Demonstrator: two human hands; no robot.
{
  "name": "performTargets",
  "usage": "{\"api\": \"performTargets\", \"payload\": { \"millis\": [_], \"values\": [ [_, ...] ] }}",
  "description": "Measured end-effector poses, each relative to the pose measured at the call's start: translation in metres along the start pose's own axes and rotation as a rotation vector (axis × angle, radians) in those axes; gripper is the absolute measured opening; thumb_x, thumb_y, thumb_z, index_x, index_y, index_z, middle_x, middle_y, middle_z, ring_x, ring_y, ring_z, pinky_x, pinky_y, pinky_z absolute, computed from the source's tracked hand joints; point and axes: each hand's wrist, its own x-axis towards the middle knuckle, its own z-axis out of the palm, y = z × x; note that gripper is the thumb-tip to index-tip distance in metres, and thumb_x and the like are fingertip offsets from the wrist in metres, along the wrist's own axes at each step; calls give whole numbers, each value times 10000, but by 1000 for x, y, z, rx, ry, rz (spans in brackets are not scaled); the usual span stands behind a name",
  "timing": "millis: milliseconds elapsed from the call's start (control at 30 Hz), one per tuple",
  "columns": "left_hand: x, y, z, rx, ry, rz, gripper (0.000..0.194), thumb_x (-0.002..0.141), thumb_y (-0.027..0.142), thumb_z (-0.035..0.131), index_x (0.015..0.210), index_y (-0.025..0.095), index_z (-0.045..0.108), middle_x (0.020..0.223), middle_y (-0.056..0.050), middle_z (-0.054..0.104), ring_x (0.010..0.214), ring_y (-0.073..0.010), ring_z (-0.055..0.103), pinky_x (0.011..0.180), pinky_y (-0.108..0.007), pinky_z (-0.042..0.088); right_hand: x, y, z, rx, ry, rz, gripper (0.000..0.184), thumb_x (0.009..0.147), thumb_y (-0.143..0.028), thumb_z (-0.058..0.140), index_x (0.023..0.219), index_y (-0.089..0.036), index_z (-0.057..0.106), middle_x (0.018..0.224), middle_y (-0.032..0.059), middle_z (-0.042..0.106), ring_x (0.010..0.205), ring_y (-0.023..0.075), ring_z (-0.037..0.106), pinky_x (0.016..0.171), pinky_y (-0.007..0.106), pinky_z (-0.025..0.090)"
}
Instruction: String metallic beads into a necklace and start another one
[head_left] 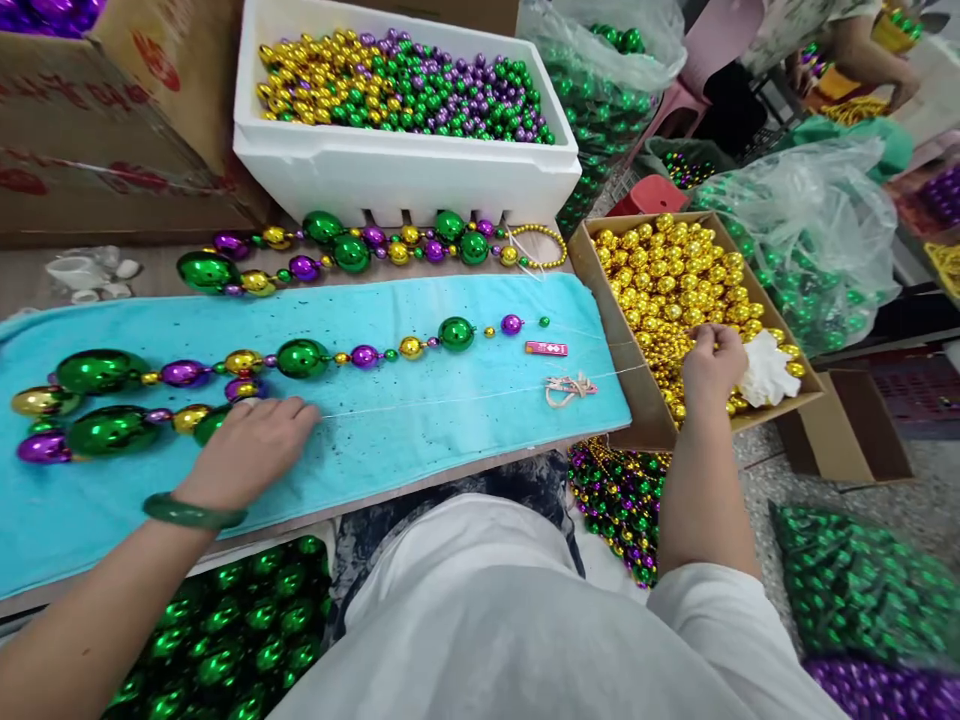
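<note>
A strand of green, gold and purple beads (300,357) lies along a turquoise towel (420,430) on the table. My left hand (251,445) rests flat on the towel, fingers stretched out, touching a green bead at the strand's near end; a green bangle circles that wrist. A thin white string runs from there to the right. My right hand (709,365) reaches into a cardboard box of gold beads (626,340), fingers curled down among the beads beside a white cloth (765,370). What those fingers hold is hidden.
A finished bead strand (352,250) lies behind the towel. A white foam box of mixed beads (405,160) stands at the back. Bags of green beads (810,250) sit right; more beads lie under the table. Another person sits at top right. A small red tag (546,348) is on the towel.
</note>
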Motion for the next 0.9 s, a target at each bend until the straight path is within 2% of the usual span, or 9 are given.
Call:
{"api": "performTargets", "payload": {
  "millis": [100, 200, 333, 433, 500, 633, 700, 800, 900],
  "values": [
    [-3, -9, -2, 39, -58, -11, 358, 898, 127, 279, 745, 211, 591, 761, -88, 606, 758, -258, 534, 693, -377, 337, 30, 12, -31, -271, 171, -55, 213, 802, -27, 568, 665, -175, 634, 663, 6, 570, 670, 142, 487, 701, 277, 325],
    [-5, -18, -6, 180, -165, 24, 345, 902, 109, 299, 813, 159, 629, 818, -112, 640, 810, -278, 572, 704, -364, 338, 55, 27, -52, -529, 268, -43, 181, 807, -35, 559, 757, -148, 691, 756, 78, 627, 727, 189, 518, 736, 321, 330],
    [-11, -24, -10, 253, -226, -9, 322, 904, 101, 328, 822, 125, 639, 841, -117, 650, 843, -299, 602, 705, -360, 337, 78, 41, -68, -785, 280, 54, 243, 815, -43, 540, 941, -74, 745, 888, 200, 660, 791, 246, 547, 722, 366, 342],
    [-12, -21, -11, 260, -231, -44, 316, 911, 108, 331, 824, 114, 634, 842, -120, 650, 846, -299, 605, 715, -363, 341, 75, 31, -63, -757, 237, -59, 279, 820, -47, 523, 976, -77, 753, 941, 236, 644, 851, 258, 548, 761, 382, 366],
    [-10, -14, -13, 252, -215, -60, 305, 924, 132, 330, 836, 120, 622, 851, -113, 650, 854, -296, 600, 732, -369, 348, 55, 13, -46, -669, 64, -284, 276, 843, -91, 509, 974, -117, 751, 937, 206, 632, 885, 245, 549, 784, 371, 391],
    [4, 11, -23, 220, -180, -58, 287, 946, 170, 324, 878, 142, 601, 874, -95, 647, 881, -291, 591, 777, -390, 362, -25, -34, 14, -552, -563, -729, 293, 894, -173, 466, 1047, -208, 714, 1010, 103, 614, 909, 210, 579, 753, 326, 436],
    [13, 29, -29, 190, -150, -41, 280, 948, 178, 335, 895, 145, 608, 882, -94, 646, 887, -286, 589, 792, -395, 370, -70, -54, 50, -628, -801, -826, 316, 919, -177, 437, 1092, -230, 696, 1054, 90, 617, 889, 198, 583, 695, 296, 421],
    [23, 57, -31, 93, -50, -4, 270, 954, 233, 383, 919, 157, 639, 894, -93, 658, 883, -276, 596, 795, -394, 391, -121, -72, 96, -745, -1036, -918, 332, 937, -147, 399, 1131, -206, 662, 1075, 100, 619, 896, 209, 577, 635, 287, 381],
    [22, 76, -25, -58, 71, 50, 253, 947, 287, 441, 940, 176, 668, 893, -85, 681, 878, -265, 617, 786, -386, 423, -141, -75, 116, -765, -1108, -900, 338, 950, -137, 364, 1139, -192, 639, 1125, 108, 606, 921, 223, 574, 624, 294, 373]
  ]
}}
